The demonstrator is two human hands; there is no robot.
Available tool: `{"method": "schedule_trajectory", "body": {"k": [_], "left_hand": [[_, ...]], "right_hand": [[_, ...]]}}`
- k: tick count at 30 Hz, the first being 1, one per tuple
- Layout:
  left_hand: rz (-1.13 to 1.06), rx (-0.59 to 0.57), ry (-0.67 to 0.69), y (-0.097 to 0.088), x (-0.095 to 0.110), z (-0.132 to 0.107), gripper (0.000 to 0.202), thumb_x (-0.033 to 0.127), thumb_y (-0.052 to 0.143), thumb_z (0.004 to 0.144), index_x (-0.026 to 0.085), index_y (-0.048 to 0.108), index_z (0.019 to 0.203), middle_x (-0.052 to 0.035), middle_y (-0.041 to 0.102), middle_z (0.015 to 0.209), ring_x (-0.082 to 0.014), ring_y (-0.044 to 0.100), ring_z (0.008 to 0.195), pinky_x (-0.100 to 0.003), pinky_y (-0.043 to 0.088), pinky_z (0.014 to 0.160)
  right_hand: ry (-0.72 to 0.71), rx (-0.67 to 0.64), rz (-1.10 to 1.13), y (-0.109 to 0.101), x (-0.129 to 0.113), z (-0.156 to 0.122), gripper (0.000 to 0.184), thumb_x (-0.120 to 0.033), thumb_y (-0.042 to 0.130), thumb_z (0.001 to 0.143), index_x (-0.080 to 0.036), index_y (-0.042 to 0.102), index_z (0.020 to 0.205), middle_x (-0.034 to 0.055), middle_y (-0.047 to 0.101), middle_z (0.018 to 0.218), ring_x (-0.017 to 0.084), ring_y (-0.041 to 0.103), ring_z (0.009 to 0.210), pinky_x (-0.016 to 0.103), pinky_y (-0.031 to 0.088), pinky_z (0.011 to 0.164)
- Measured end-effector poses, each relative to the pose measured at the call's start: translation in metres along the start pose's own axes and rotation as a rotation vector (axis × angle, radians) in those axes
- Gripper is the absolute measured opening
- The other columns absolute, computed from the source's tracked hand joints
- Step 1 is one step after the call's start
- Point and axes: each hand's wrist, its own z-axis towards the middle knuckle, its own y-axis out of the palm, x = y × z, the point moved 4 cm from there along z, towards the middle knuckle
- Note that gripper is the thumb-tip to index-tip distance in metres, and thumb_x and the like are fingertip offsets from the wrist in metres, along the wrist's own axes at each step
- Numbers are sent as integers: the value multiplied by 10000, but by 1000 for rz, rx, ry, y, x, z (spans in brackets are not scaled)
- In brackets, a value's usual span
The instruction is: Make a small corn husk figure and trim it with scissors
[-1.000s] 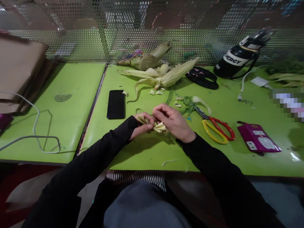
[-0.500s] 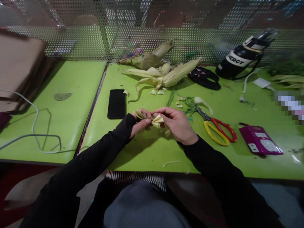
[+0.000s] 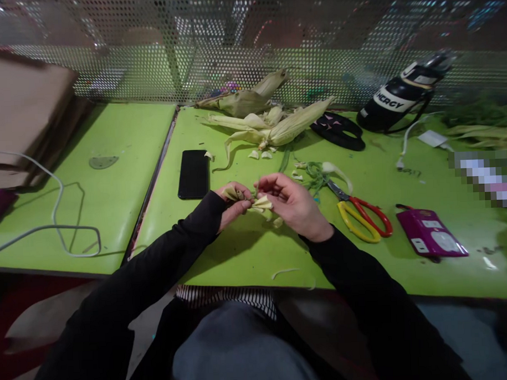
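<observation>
Pale folded corn husk pieces [image 3: 262, 203] are gathered into a small bunch above the table in front of me. My left hand [image 3: 232, 212] is closed around the bunch, and more husk shows between its fingers. Close on the bunch's right side is my right hand [image 3: 298, 208], its thumb and fingers bent in a pinch near the husk. A thin green bit shows by its fingertips, but what they grip is too small to make out. Yellow- and red-handled scissors [image 3: 358, 211] lie to the right, their blades by green strands [image 3: 317, 174].
Dry corn husks [image 3: 293, 125] lie at the back, with small cut pieces before them. Around are a black phone [image 3: 193, 174], a black bottle [image 3: 395, 99], a purple pouch [image 3: 433, 232], a black flat holder [image 3: 338, 131] and brown paper bags [image 3: 22, 115]. A perforated metal screen [image 3: 141, 66] stands behind.
My right hand's fingers have lifted slightly and drawn a little away from the husk bunch. My left hand keeps its hold. The view has shifted slightly.
</observation>
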Motion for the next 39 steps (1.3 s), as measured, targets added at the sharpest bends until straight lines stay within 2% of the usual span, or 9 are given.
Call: {"method": "schedule_trajectory", "body": {"k": [5,8,14,17,20,24,32,36,39], "left_hand": [[16,-37,62,-1,0,-1,203,343,692,837,153,621,836,-44,670,776,-104,552,643,-253,465,636],[36,-34,51,0,-2,-1,212,352,690,839,151,620,837,-43,670,764,-104,556,641,-251,466,636],[36,-48,41,-1,-9,-1,240,380,693,836,150,624,844,-29,645,723,-92,537,597,-240,448,595],[20,-57,66,1,-11,-2,217,358,688,835,150,627,839,-26,638,715,-93,531,595,-239,443,594],[-2,-57,86,2,-9,-3,157,304,671,847,153,627,846,-21,627,713,-94,530,603,-235,436,591],[46,-15,70,0,-4,-3,121,283,660,853,165,632,854,-14,612,702,-101,518,611,-240,430,596],[194,-17,91,-3,-4,0,117,277,669,838,163,644,830,-9,611,699,-99,483,605,-249,410,614],[123,-84,109,-3,-10,1,223,374,638,878,152,635,871,-12,607,702,-99,509,609,-241,418,603],[103,-105,173,-1,-13,0,321,464,633,873,144,624,857,-25,625,727,-99,523,615,-246,440,621]], "right_hand": [[-26,-14,-49,2,-3,-1,103,-249,674,834,-186,687,915,32,718,879,142,658,770,314,554,756],[-43,18,-78,1,-4,-1,97,-229,676,821,-188,700,906,30,727,862,145,663,754,309,552,733],[-146,-75,-258,-5,-9,0,163,-182,582,850,-202,744,867,46,750,896,160,678,785,306,532,717],[-170,-57,-317,-5,-10,0,133,-159,597,831,-198,722,855,36,729,844,153,651,744,296,506,679],[-90,-38,-210,-2,-7,-1,52,-223,630,845,-193,668,866,3,656,755,117,576,631,252,460,570],[73,-39,40,4,0,-2,92,-288,574,911,-205,607,932,-28,589,739,68,453,496,202,364,427],[165,43,252,9,4,-3,87,-304,586,891,-223,555,894,-68,579,691,43,378,417,180,281,352],[252,37,395,12,7,-1,118,-304,599,854,-219,517,858,-69,600,703,30,349,395,168,224,317],[309,1,458,13,9,-1,185,-299,664,814,-209,512,870,-77,596,671,22,381,394,150,246,317]]}}
